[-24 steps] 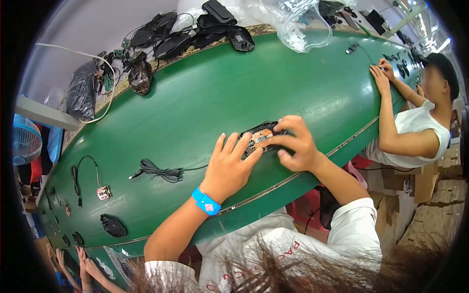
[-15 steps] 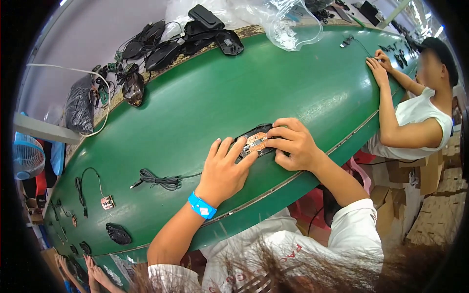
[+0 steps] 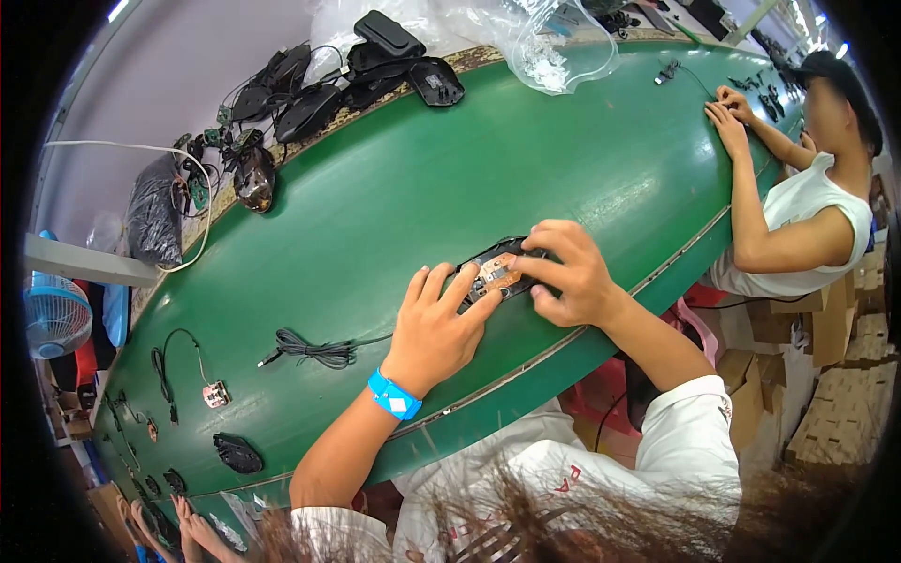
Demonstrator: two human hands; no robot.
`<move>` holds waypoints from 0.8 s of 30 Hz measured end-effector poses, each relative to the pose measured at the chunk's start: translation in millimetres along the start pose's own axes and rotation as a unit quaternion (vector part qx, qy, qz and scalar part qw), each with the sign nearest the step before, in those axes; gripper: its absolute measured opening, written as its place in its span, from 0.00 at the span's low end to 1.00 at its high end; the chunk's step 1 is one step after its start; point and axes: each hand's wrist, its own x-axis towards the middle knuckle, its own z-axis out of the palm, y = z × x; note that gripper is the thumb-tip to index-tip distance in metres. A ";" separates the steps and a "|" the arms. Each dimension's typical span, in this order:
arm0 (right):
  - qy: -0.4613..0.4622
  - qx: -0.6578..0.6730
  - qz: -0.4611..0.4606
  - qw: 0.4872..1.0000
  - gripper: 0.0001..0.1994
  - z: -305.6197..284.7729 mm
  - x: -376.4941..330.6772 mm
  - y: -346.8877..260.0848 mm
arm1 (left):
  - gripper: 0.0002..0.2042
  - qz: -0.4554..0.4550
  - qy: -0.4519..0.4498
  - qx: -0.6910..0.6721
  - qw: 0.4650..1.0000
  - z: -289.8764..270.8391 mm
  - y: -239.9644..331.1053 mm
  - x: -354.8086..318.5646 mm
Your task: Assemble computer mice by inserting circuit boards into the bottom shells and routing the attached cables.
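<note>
A black computer mouse base (image 3: 514, 293) with an orange circuit board (image 3: 496, 273) in it lies on the green worktop in front of me. My left hand (image 3: 436, 324) grips its left end, fingertips on the far side and thumb along the near edge. At the right end is my right hand (image 3: 572, 274), a fingertip on the board and other fingers at the rim. Part of the base is hidden under my fingers. A bundled black cable (image 3: 324, 351) runs toward the mouse base, passing behind my left hand.
Another black mouse shell (image 3: 237, 452) and a circuit board with cable (image 3: 216, 394) lie to the left. Mice and cables (image 3: 310, 108) pile along the far ledge, beside a clear plastic bag (image 3: 563, 56). A co-worker (image 3: 798, 206) sits at the right; other hands (image 3: 192, 527) show at lower left.
My right hand's fingers have shifted slightly over the board and the rim. My left hand keeps its hold. The whole view has moved a little.
</note>
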 end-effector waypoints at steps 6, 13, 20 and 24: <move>0.095 0.004 0.043 0.994 0.21 -0.8 2.1 10.6 | 0.19 -0.007 0.011 0.035 0.999 6.5 -19.1 19.0; 0.124 -0.005 0.057 0.991 0.19 -0.2 -1.1 15.8 | 0.20 -0.020 0.007 0.008 1.000 1.3 -12.8 27.6; 0.120 0.008 0.061 0.991 0.19 0.0 -0.6 14.4 | 0.23 -0.031 0.031 -0.025 0.999 -7.4 -6.8 24.7; 0.119 0.013 0.063 0.991 0.18 -1.3 -2.6 17.9 | 0.23 -0.045 0.015 -0.050 0.998 -49.4 16.0 -3.2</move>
